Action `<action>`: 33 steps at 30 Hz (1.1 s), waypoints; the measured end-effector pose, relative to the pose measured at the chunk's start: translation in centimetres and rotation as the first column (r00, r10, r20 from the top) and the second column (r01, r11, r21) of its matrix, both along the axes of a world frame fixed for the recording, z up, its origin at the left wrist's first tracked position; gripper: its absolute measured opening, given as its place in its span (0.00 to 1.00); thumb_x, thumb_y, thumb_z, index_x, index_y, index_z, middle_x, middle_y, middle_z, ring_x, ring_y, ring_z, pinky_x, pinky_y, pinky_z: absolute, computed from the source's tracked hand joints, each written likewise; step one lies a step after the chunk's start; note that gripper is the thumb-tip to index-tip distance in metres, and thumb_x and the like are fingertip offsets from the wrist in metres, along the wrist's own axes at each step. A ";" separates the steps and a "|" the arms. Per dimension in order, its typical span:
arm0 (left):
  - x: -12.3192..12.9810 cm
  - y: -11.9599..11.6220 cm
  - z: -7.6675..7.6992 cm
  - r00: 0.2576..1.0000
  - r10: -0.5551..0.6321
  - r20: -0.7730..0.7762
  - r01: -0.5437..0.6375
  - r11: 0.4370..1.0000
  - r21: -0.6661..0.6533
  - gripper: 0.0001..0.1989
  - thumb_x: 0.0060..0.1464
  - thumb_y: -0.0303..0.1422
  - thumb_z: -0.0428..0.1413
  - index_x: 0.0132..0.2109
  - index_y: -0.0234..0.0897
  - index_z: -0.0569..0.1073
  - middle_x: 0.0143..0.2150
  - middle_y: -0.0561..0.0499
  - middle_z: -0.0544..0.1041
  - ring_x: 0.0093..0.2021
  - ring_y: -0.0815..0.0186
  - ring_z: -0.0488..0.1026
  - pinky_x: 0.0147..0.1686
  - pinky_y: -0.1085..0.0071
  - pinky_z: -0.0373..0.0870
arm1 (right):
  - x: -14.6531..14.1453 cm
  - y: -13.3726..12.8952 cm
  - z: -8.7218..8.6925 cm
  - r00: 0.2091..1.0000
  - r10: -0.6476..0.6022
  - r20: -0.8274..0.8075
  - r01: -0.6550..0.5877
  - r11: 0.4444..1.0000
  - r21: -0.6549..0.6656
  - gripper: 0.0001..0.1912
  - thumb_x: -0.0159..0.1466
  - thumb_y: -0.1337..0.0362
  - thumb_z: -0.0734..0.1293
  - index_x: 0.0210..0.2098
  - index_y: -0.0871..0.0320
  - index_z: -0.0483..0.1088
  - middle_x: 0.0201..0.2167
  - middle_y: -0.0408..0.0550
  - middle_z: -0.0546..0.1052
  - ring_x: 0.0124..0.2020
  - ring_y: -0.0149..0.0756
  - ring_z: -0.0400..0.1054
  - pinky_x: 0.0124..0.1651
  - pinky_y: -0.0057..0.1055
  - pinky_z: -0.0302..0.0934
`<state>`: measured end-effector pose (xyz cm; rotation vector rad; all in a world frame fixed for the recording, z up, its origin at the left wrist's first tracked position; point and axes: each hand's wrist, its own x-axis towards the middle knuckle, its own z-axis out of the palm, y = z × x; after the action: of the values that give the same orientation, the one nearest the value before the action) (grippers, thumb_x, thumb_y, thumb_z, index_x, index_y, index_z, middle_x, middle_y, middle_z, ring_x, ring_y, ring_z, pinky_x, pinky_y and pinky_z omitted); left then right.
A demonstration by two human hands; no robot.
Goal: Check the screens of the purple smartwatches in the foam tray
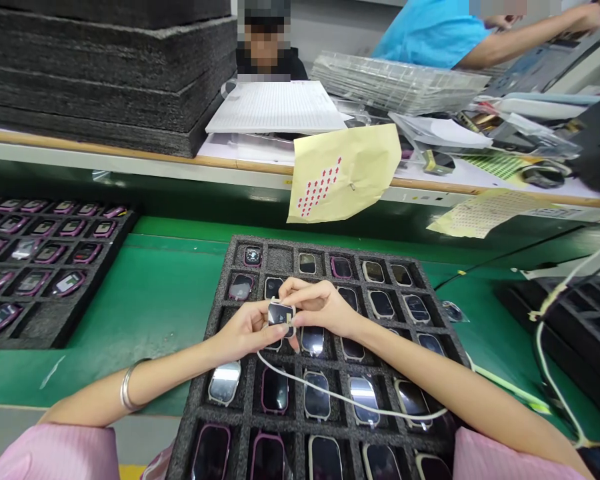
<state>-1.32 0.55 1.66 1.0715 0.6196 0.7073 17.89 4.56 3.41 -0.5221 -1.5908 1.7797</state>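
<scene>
A smartwatch body [279, 312] with a dark screen and pale frame is held up over the foam tray. My left hand [247, 328] grips its lower left side, the thumb lying across the lower edge of the face. My right hand [325, 308] pinches the watch at its upper and right edges. A small light-coloured patch shows on the screen near my thumbs. From beneath my left hand a white cable [330, 395] curves across the tray to the right. The black foam tray [280, 259] holds several watch bodies in separate pockets, with purple or pale frames. The watch's back is hidden.
Another foam tray [45, 321] with purple-framed watches lies left on the green mat [165, 293]. Stacked black foam [105, 80] stands on the shelf ahead. Yellow paper [350, 173] hangs from its edge. More black trays [575, 333] sit right, near cables. Two people are beyond the shelf.
</scene>
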 end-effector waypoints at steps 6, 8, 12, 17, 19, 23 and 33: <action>1.0 0.1 -0.3 0.985 0.160 -0.058 -0.151 0.978 0.143 0.16 0.55 0.40 0.58 0.46 0.34 0.72 0.40 0.47 0.76 0.42 0.61 0.71 0.42 0.69 0.65 | 1.0 0.2 1.2 0.947 -0.095 0.306 -0.072 0.868 0.492 0.24 0.58 0.62 0.74 0.53 0.57 0.69 0.44 0.52 0.69 0.47 0.40 0.65 0.51 0.42 0.62; 1.1 0.2 -0.6 0.980 0.175 -0.095 -0.159 0.974 0.159 0.15 0.56 0.39 0.56 0.47 0.34 0.71 0.42 0.47 0.75 0.44 0.61 0.69 0.45 0.67 0.64 | 0.9 -0.2 1.0 0.920 -0.185 0.346 -0.073 0.786 0.614 0.25 0.61 0.64 0.72 0.56 0.57 0.65 0.45 0.53 0.70 0.48 0.40 0.65 0.51 0.41 0.63; 1.1 0.2 -1.2 0.977 0.174 -0.127 -0.150 0.973 0.176 0.13 0.58 0.38 0.54 0.46 0.34 0.70 0.39 0.49 0.73 0.42 0.62 0.68 0.45 0.67 0.64 | 0.7 -0.9 1.0 0.849 -0.315 0.425 -0.129 0.655 0.745 0.23 0.65 0.63 0.67 0.58 0.59 0.62 0.47 0.56 0.71 0.48 0.42 0.65 0.51 0.42 0.64; 1.4 0.3 -1.7 0.978 0.164 -0.132 -0.150 0.982 0.111 0.23 0.52 0.40 0.60 0.52 0.37 0.66 0.36 0.52 0.68 0.33 0.68 0.65 0.32 0.73 0.64 | 0.8 1.1 2.4 0.818 -0.379 0.433 -0.088 0.661 0.745 0.13 0.65 0.61 0.66 0.48 0.59 0.69 0.44 0.55 0.71 0.47 0.43 0.66 0.49 0.43 0.64; 1.5 0.5 -1.7 0.980 0.163 -0.112 -0.156 0.986 0.062 0.27 0.48 0.41 0.63 0.52 0.37 0.66 0.34 0.54 0.68 0.28 0.71 0.64 0.26 0.75 0.61 | 0.6 2.4 2.3 0.825 -0.398 0.401 -0.010 0.700 0.714 0.08 0.66 0.62 0.65 0.43 0.59 0.71 0.39 0.53 0.72 0.43 0.41 0.68 0.46 0.39 0.65; 1.6 1.1 -1.2 0.985 0.123 -0.119 -0.134 0.987 -0.092 0.19 0.53 0.48 0.57 0.39 0.37 0.66 0.20 0.61 0.59 0.14 0.78 0.48 0.14 0.78 0.44 | -0.4 3.6 0.9 0.837 -0.299 0.458 -0.113 0.725 0.679 0.07 0.63 0.64 0.68 0.39 0.60 0.73 0.33 0.47 0.74 0.35 0.36 0.70 0.40 0.32 0.66; 1.8 0.6 0.2 0.974 0.220 -0.049 -0.225 0.963 -0.150 0.25 0.46 0.43 0.63 0.45 0.37 0.60 0.26 0.62 0.64 0.13 0.83 0.48 0.12 0.80 0.39 | 3.0 2.9 4.4 0.743 -0.255 0.619 -0.315 0.683 0.659 0.16 0.65 0.67 0.66 0.52 0.59 0.68 0.44 0.52 0.72 0.47 0.40 0.68 0.51 0.38 0.63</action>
<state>0.46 1.16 1.83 0.8783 0.8184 0.8238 20.85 7.46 7.82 -0.7746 -2.6470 0.7781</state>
